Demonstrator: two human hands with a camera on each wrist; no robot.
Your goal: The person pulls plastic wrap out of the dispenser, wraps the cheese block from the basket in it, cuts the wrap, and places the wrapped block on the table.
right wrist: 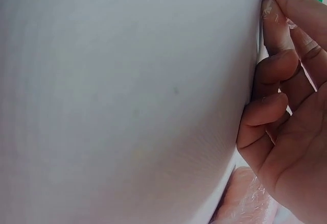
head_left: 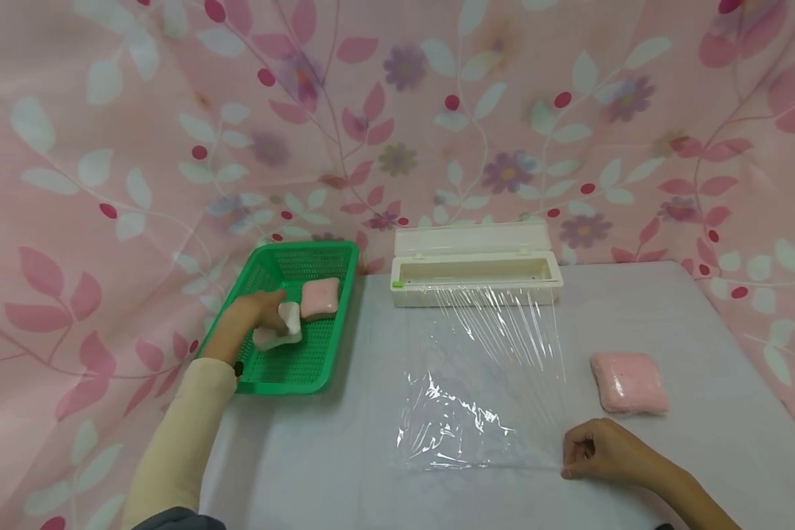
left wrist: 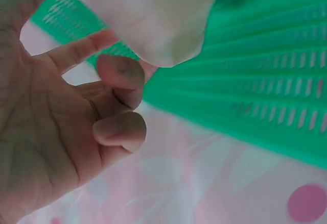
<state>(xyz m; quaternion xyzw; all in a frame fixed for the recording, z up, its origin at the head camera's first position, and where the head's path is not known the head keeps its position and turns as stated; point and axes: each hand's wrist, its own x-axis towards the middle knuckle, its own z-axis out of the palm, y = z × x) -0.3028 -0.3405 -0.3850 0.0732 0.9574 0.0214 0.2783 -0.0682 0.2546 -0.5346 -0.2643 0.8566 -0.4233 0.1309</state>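
Inside the green basket (head_left: 331, 361), my left hand (head_left: 260, 311) pinches a pale bar (head_left: 285, 330) with rounded edges that looks like soap. The left wrist view shows that bar (left wrist: 158, 20) at the thumb and forefinger, with the other fingers curled free of it. A pink bar (head_left: 320, 297) lies beside it in the basket. A sheet of cling film (head_left: 477, 390) stretches over the table from the white dispenser box (head_left: 477, 294). At the sheet's near right corner, my right hand (head_left: 599, 450) pinches the film edge; its fingertips (right wrist: 276, 17) show crinkled film.
The dispenser's lid (head_left: 473, 239) stands raised at the back. A pink bar wrapped in film (head_left: 629, 383) lies on the white table (head_left: 344, 456), right of the sheet and just beyond my right hand. A flowered curtain (head_left: 397, 132) hangs behind the table and at its sides.
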